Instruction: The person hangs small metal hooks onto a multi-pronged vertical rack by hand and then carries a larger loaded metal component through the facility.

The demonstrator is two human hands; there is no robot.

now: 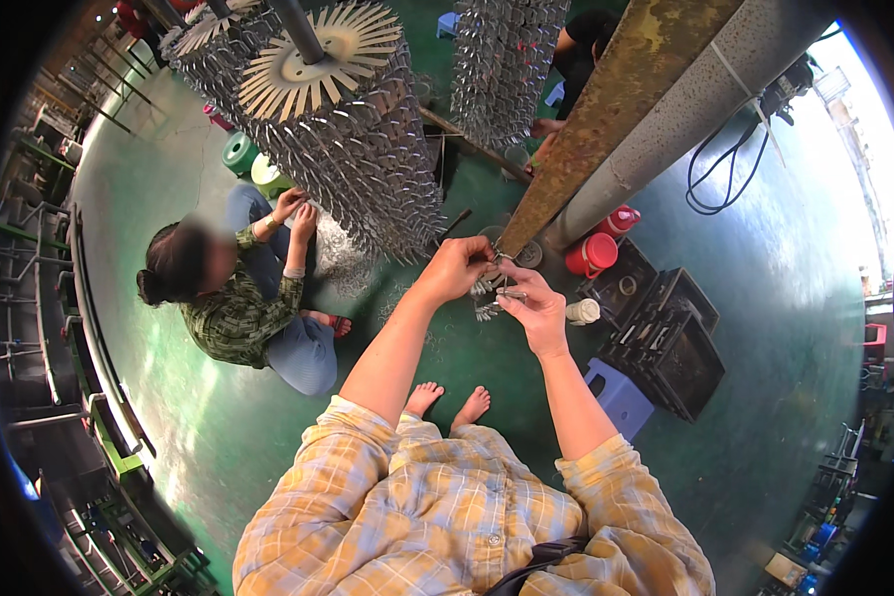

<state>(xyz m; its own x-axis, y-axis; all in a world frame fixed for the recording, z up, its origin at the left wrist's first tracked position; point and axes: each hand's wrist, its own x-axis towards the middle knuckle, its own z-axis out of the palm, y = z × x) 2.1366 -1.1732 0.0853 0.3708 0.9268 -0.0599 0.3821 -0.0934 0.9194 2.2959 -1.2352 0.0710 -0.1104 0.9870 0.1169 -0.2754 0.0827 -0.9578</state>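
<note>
Two rolled sleeves (338, 452) of a yellow plaid shirt (487, 487) nearest, with bare forearms extended forward above bare feet (424, 398). Beyond, left hand (455, 268) with thumb and fingers pinched narrow on a small metal piece (501, 256). Close beside, right hand (538, 310), fingers drawn narrow about a second silvery piece (512, 295). Note position of the small metal piece: at the fingertips, near the lower end of a rusty beam (616, 109). Cannot tell exact outline at this size. Just below the hands, partly hidden cluster of silvery parts (487, 310).

To the right, on green floor (765, 397): pale container (584, 312), blue stool (621, 397), stacked dark crates (675, 343) and red bucket (592, 256). Alongside the beam, slanting grey pipe (656, 139).

To the left, co-worker (233, 323) seated in patterned green shirt and jeans, both hands raised beside a large rack (348, 159) of silvery parts under a pale slatted disc (320, 62); loose silvery pile (338, 256) beneath.

Farther off, green stool (238, 153), second hanging rack (502, 70) and another person (576, 60), partly hidden behind the beam.
</note>
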